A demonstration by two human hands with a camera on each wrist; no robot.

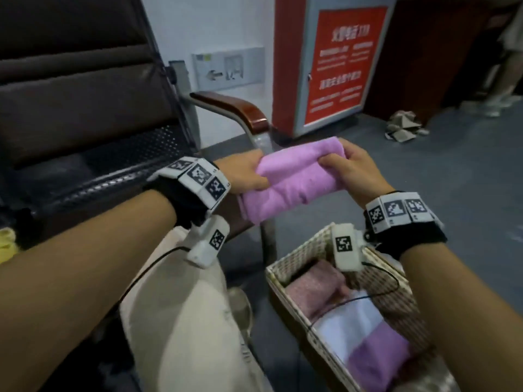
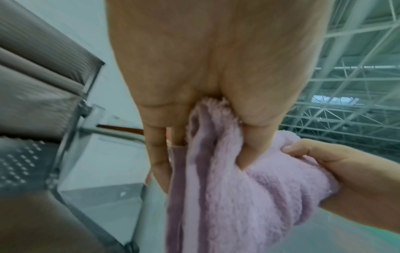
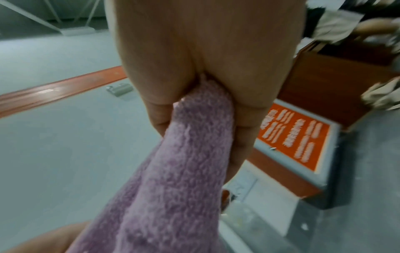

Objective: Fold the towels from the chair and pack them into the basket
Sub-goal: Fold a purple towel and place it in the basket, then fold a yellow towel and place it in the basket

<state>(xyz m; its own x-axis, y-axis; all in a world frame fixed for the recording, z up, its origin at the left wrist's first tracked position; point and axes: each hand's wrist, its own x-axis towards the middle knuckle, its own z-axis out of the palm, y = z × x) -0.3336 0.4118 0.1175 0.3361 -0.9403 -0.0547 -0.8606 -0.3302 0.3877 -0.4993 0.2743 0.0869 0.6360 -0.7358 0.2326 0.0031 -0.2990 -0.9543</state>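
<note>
A folded lilac towel (image 1: 294,179) hangs in the air between my two hands, above the gap between the chair (image 1: 85,154) and the basket (image 1: 285,264). My left hand (image 1: 249,176) grips its left end, thumb on top. My right hand (image 1: 348,168) pinches its right end. In the left wrist view the towel (image 2: 238,196) runs down from my left hand (image 2: 207,140), with the right hand (image 2: 337,171) closed on its far edge. In the right wrist view the towel (image 3: 173,179) is clamped in my right hand (image 3: 203,126). The woven basket holds several folded towels (image 1: 365,329).
The chair's wooden armrest (image 1: 235,108) and metal leg (image 1: 266,227) stand just behind the towel. A red-and-grey cabinet with a red notice (image 1: 339,63) is at the back. Crumpled paper (image 1: 404,125) lies on the grey floor. My knee in beige trousers (image 1: 184,306) is between chair and basket.
</note>
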